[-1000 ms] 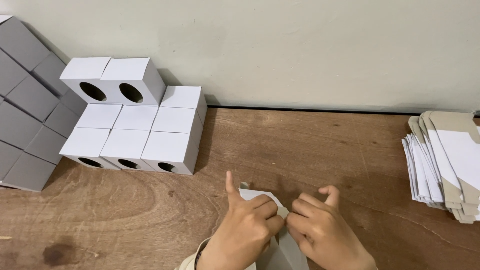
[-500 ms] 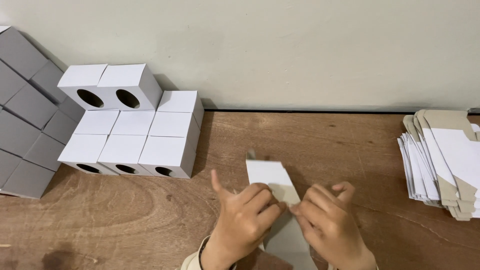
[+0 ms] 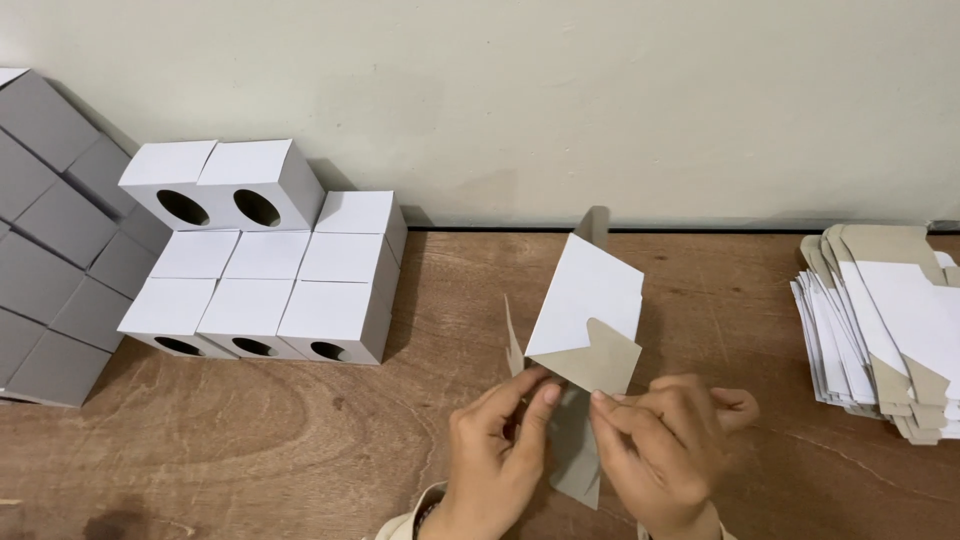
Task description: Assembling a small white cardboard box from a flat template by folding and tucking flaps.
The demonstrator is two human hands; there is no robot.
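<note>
Left hand (image 3: 500,450): fingers curled, thumb and forefinger pinched on the lower edge of the box blank (image 3: 588,315). Right hand (image 3: 665,445): likewise half closed, fingertips nipping the grey flap at the blank's bottom corner. Blank: white card, grey underside, held upright above the desk (image 3: 300,450), between my hands. Best handled, I judge, by pressing along the creases with both thumbs evenly. Left: stacked white boxes (image 3: 270,270) with round holes, grey ones behind. Right: pile of flat blanks (image 3: 880,330).
</note>
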